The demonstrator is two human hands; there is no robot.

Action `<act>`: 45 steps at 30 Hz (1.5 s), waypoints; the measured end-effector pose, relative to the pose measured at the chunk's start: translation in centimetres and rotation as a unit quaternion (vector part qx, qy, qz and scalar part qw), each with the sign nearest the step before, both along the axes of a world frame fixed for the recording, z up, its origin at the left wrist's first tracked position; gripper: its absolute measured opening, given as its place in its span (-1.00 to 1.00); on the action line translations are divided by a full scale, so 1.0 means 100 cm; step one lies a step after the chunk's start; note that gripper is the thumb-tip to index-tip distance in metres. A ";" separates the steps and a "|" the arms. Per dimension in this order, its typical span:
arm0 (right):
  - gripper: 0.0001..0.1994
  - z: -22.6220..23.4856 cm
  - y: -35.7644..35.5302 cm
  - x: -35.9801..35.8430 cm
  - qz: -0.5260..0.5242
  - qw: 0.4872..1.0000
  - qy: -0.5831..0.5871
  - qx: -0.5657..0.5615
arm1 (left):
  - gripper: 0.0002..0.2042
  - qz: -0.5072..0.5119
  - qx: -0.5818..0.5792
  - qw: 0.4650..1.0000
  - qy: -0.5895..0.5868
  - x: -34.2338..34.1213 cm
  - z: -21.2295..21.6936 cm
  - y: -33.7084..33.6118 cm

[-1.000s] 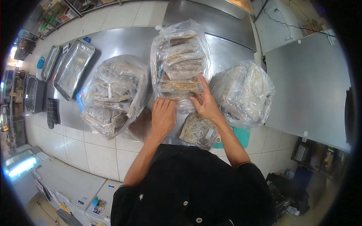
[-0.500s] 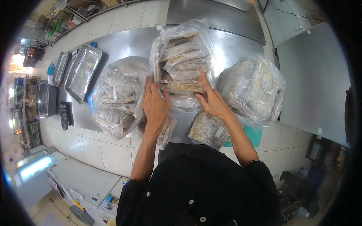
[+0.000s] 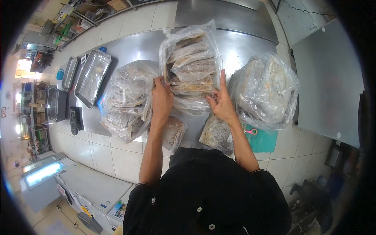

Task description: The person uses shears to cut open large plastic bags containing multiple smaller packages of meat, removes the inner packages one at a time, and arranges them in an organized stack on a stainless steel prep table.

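Observation:
In front of me a large clear plastic bag (image 3: pixel 213 43) holds a row of flat, frosty, brownish plastic-wrapped packets (image 3: pixel 194 70). My left hand (image 3: pixel 162 98) is at the bag's left side, its fingers curled around the left end of one near packet (image 3: pixel 191 87). At that packet's other end, the thumb and bent fingers of my right hand (image 3: pixel 224 105) close in, while its index finger points up along the bag. My fingertips are partly hidden by plastic. Two loose packets lie nearer me: one (image 3: pixel 173 133) beside my left forearm, another mottled one (image 3: pixel 215 134) beside my right.
Full plastic bags stand at left (image 3: pixel 127 102) and right (image 3: pixel 264 92) on the steel table (image 3: pixel 137 47). Metal trays (image 3: pixel 93 78) lie far left. A green board (image 3: pixel 266 140) with pink-handled scissors (image 3: pixel 252 132) sits near right.
My left fingers have drawn in and curled more at the bag's side. My right thumb and fingers have come closer together at the packet's end. The view has shifted slightly.

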State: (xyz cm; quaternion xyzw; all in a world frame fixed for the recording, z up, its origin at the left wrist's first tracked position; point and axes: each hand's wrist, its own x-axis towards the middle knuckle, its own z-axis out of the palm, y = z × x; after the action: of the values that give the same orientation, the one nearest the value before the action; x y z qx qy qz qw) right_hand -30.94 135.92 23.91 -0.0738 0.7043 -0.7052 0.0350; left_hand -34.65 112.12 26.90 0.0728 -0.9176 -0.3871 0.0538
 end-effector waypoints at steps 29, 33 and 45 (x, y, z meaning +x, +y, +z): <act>0.03 0.002 0.005 0.003 0.006 0.998 -0.059 0.036 | -0.55 0.000 -0.054 0.979 0.199 0.055 -0.008 0.022; -0.01 -0.001 0.012 -0.003 0.026 0.990 -0.010 0.139 | -0.53 -0.172 -0.188 0.955 0.150 0.082 -0.002 0.026; 0.04 0.046 0.020 -0.020 0.169 0.953 -0.054 0.245 | -0.62 -0.199 -0.131 0.963 0.129 0.085 0.000 0.038</act>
State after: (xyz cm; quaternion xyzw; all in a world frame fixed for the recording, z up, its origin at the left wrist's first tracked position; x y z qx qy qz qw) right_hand -32.95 137.93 28.52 -0.1428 0.8296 -0.4978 0.2089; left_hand -26.14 115.87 26.94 -0.1695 -0.9416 -0.2722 0.1024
